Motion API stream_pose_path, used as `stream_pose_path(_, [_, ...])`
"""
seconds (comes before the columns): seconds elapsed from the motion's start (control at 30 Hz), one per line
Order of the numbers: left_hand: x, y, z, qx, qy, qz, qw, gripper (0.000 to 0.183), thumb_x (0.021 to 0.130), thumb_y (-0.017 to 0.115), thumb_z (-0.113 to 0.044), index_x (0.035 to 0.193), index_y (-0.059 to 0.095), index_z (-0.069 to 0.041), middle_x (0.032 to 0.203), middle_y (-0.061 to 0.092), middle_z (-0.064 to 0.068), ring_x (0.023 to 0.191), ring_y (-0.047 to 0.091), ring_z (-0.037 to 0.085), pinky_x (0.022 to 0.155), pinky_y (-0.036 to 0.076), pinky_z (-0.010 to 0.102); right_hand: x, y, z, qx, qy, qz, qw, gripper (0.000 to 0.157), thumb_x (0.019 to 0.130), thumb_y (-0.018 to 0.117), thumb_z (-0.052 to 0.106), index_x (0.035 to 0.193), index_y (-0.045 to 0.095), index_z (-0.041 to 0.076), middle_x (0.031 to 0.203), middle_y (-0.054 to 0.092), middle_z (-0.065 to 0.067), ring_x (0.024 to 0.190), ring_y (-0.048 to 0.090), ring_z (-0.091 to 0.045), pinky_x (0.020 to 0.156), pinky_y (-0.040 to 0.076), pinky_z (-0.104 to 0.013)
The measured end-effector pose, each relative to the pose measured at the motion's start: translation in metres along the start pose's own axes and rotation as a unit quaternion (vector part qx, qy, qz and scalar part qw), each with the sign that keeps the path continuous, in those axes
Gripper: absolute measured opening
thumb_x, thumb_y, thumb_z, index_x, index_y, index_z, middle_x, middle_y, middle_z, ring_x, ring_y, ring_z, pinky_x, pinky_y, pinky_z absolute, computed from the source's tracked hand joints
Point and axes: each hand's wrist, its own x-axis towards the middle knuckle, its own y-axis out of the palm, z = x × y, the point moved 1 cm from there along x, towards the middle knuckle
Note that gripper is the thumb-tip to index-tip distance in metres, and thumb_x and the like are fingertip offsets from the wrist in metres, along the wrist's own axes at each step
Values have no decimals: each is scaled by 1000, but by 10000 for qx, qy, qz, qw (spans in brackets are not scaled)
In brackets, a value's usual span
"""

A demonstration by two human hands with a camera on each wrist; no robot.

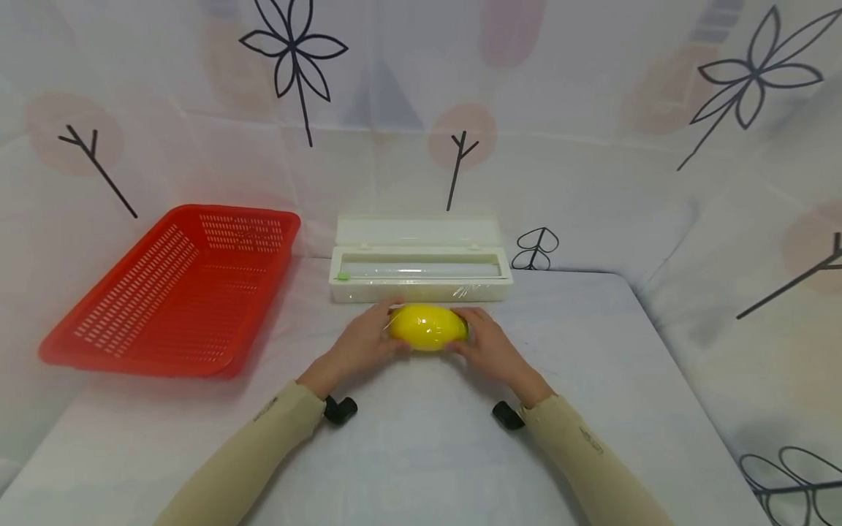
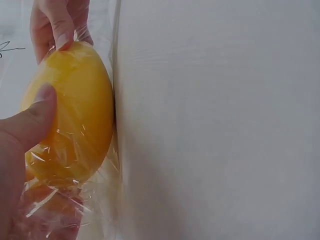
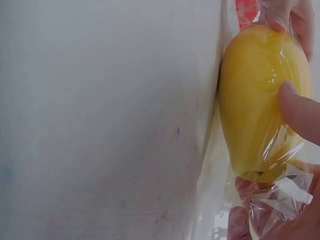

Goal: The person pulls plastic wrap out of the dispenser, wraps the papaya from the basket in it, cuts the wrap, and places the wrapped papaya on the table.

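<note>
A glossy yellow mango (image 1: 427,326) lies on its side between both hands, wrapped in clear cling film (image 3: 297,187). My left hand (image 1: 365,337) grips its left end, with the thumb pressed on its side in the left wrist view. At the other end, my right hand (image 1: 490,345) holds the mango with its thumb on the skin and fingers curled behind. Crinkled film gathers over the fingers at each end. Just behind stands a white cling film dispenser (image 1: 421,292), lid raised, with a film roll (image 1: 421,269) inside.
To the left sits a red slotted plastic basket (image 1: 217,292). A white cloth (image 1: 421,453) covers the table, and a patterned curtain (image 1: 395,168) hangs behind it. Small black devices (image 1: 340,410) show by the wrists.
</note>
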Motion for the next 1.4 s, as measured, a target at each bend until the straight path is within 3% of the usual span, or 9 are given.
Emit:
stream_pose_path(0.17, [4,-4,0,150,-21,-294,9995,65,83,82,-35,135,46,-21,135,55,-1,120,55,21,104,44,44,7,1,-3,36,170,-92,9998,66,90,76,25,144,47,1,138,48,-17,126,49,-34,109,37,-51])
stream_pose_path(0.3, [9,-8,0,519,61,-430,9977,62,86,79,-39,138,50,-20,136,56,-2,123,53,19,106,43,43,13,0,-3,336,445,-231,9982,61,92,74,25,140,46,0,137,52,-18,127,49,-34,111,35,-51])
stream_pose_path(0.6, [19,-13,1,522,193,-447,9974,63,89,74,-41,141,54,-13,138,57,6,128,51,26,109,39,45,24,-3,-7,466,691,-259,9962,54,93,72,29,136,52,4,134,58,-16,121,54,-33,105,41,-50])
stream_pose_path(0.73, [19,-15,1,500,225,-351,9979,65,89,74,-41,142,53,-10,140,56,9,129,50,28,110,38,46,25,-5,-7,377,584,-310,9971,54,92,73,29,135,54,2,134,58,-17,123,53,-35,107,39,-52])
stream_pose_path(1.03, [18,-17,1,1263,590,-506,9889,66,87,75,-41,137,56,-2,141,53,13,132,44,32,111,36,46,21,-8,1,-85,167,-596,9980,60,84,80,30,130,60,-3,138,50,-19,127,42,-39,108,34,-54])
stream_pose_path(1.4, [13,-20,5,1268,634,-555,9883,63,87,76,-39,136,57,-4,141,54,12,131,44,32,110,37,48,15,-12,2,-22,-18,-979,9952,65,83,82,27,134,57,-5,140,49,-19,129,42,-39,109,34,-52])
